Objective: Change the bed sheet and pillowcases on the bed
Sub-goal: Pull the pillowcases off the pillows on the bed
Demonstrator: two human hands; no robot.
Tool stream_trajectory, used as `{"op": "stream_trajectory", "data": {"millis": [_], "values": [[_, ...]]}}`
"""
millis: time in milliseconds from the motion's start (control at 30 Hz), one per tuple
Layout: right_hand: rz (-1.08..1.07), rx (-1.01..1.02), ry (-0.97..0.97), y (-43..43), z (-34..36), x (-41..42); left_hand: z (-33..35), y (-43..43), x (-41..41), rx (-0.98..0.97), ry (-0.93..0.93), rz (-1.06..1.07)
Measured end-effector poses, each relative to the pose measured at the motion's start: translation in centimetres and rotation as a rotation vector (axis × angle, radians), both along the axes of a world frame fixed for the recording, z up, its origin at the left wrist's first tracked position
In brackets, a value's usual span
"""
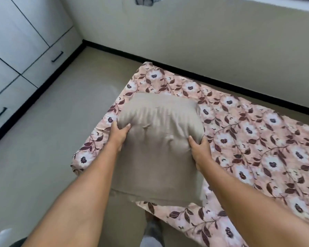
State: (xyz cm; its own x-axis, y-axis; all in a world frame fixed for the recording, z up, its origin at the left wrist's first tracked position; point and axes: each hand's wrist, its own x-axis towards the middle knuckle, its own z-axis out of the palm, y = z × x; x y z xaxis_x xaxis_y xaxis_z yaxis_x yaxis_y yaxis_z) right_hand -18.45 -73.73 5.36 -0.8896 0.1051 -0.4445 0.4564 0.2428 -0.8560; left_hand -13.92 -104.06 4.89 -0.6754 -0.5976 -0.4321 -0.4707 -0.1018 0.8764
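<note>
A beige pillow (159,139) in a plain striped case is held over the near end of a low bed. The bed is covered by a pink sheet (248,136) printed with white flowers and dark leaves. My left hand (119,133) grips the pillow's left side, thumb on top. My right hand (200,148) grips its right side the same way. The lower end of the case hangs slack and flat below my hands. Whether the pillow touches the sheet I cannot tell.
A white wardrobe with drawers and black handles (57,56) runs along the left. Beige floor (43,157) lies between it and the bed. A cream wall with a black skirting (185,72) runs behind the bed. My feet (152,229) show at the bottom.
</note>
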Motion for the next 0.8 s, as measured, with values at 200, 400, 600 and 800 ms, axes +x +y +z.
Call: {"op": "stream_trajectory", "data": {"millis": [200, 400, 600, 800], "values": [[0.145, 0.004, -0.176, -10.2, -6.5, -0.9, -5.0, -11.1, -2.5, -0.151, -0.146, -0.021], [0.384, 0.051, -0.495, -14.7, -14.7, 2.6, -12.6, -14.0, 0.1, -0.33, -0.493, -0.122], [0.872, 0.428, -0.519, -16.1, -16.4, 5.5, -17.7, -9.2, 4.3, -0.533, -0.805, -0.703], [1.17, 0.675, -0.383, -13.9, -12.8, 4.6, -14.8, -6.6, 4.9, -0.563, -0.87, -0.777]]}}
